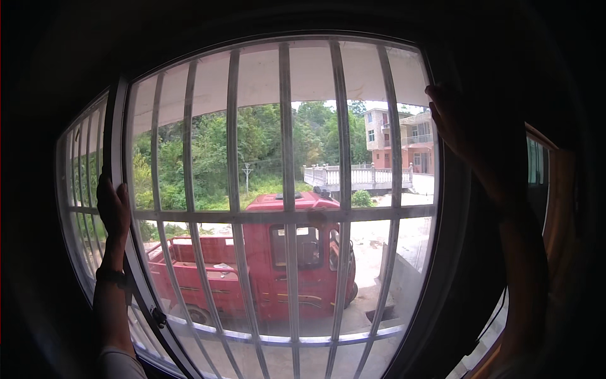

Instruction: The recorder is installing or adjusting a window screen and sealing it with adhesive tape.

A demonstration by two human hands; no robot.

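Observation:
A sliding window sash (134, 249) with a dark frame and clear glass stands upright before me. My left hand (115, 205) is closed around its left upright at mid height, thumb toward the glass, with a dark band on that wrist. Higher up on the opposite side, my right hand (449, 120) grips the right edge of the sash, its fingertips showing against the bright glass. Shadow hides most of the right hand. Low on the left upright is a small dark latch (159, 317).
Metal security bars (287, 151) run behind the glass. Another barred pane (81, 183) lies to the left. Outside are a red cargo truck (297, 265), trees (265, 136) and a brick building (386, 136). At right, a wooden frame (558, 208) shows in the dark.

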